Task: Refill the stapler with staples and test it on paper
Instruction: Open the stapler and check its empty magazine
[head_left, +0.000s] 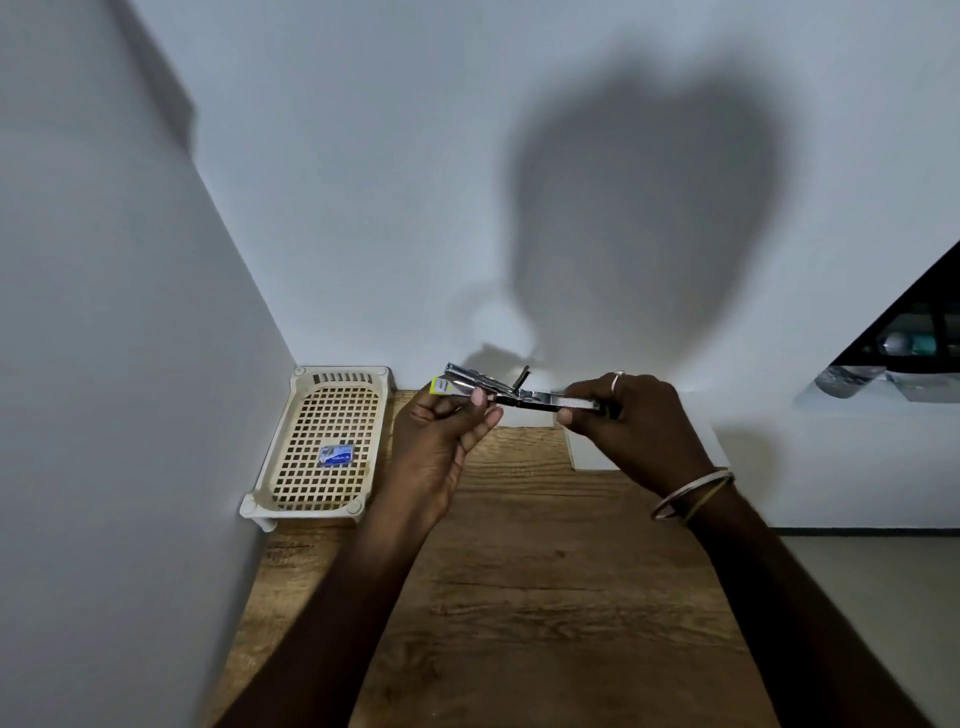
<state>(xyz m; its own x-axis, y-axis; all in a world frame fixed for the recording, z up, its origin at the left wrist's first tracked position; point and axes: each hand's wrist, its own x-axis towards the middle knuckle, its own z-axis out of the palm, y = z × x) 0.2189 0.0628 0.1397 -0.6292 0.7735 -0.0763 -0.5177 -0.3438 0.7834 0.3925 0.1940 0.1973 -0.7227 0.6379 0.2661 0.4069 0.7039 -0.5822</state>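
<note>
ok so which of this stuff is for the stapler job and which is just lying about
For the job:
- stapler, opened, gripped by left hand and right hand
- blue box, probably staples
- paper

Lying about:
- tray, only holding the blue box
- shiny clutter, far right

No readable text, blue staple box (336, 455) label blurred, yellow stapler (488, 391) tag too small
</note>
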